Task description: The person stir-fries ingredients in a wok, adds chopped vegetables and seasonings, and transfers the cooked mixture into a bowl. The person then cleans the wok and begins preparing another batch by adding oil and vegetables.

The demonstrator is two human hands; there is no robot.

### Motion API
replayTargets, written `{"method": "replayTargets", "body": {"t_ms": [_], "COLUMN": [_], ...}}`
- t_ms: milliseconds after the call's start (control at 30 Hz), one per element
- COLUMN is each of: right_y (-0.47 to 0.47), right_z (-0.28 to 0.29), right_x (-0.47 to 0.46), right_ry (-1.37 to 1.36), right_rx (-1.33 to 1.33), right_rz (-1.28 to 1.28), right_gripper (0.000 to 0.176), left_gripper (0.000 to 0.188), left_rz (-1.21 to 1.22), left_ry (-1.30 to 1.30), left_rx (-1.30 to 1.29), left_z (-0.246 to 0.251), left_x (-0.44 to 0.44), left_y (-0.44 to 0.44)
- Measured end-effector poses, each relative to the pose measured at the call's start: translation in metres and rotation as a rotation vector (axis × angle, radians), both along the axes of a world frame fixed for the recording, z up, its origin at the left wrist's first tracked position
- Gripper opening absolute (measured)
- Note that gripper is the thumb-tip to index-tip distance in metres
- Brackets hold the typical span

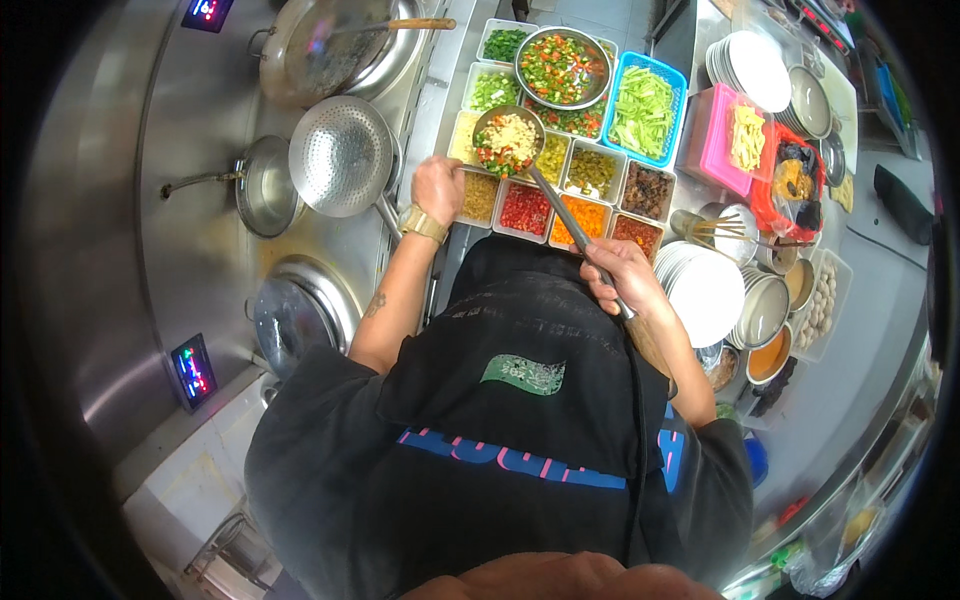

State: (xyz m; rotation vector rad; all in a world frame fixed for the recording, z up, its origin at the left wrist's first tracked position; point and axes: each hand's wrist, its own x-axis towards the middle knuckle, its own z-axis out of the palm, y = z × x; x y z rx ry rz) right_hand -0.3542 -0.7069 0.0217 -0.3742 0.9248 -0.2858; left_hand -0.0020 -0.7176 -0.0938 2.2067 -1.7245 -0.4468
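Observation:
My right hand (619, 271) grips the long handle of a metal ladle (566, 214). Its bowl, above the seasoning containers, holds chopped red and green peppers (499, 161) topped with pale minced garlic (513, 133). Just left of the bowl is my left hand (438, 189), its fingers curled at the edge of a container of brownish minced seasoning (478, 196); whether they hold anything is hidden. Chopped red chilli (524, 208) and diced orange pieces (579, 217) fill containers below the ladle. A steel bowl of mixed chopped peppers (559, 66) rests on the containers behind it.
A perforated strainer (341, 156), a wok (307, 64) and a water pot (268, 187) stand on the left. A blue basket of sliced green vegetable (642, 109) sits at the back right. White plates (703, 292) are stacked beside my right forearm, near bowls of sauce (769, 358).

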Motion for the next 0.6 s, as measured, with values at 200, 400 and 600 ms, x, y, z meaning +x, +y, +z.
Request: {"method": "replayTargets", "body": {"t_ms": [200, 400, 600], "right_y": [0.0, -0.003, -0.005], "right_z": [0.008, 0.006, 0.002], "right_x": [-0.007, -0.013, -0.015], "right_ry": [0.026, 0.029, 0.052], "right_rx": [-0.027, -0.03, -0.064], "right_rz": [0.015, 0.048, 0.16], "right_gripper": [0.029, 0.024, 0.027], "left_gripper": [0.014, 0.019, 0.027], "left_rz": [-0.041, 0.114, 0.068], "left_ry": [-0.127, -0.038, 0.178], "left_rx": [0.083, 0.146, -0.314], "left_z": [-0.062, -0.09, 0.031], "left_x": [-0.031, -0.026, -0.044], "left_y": [0.035, 0.034, 0.01]}}
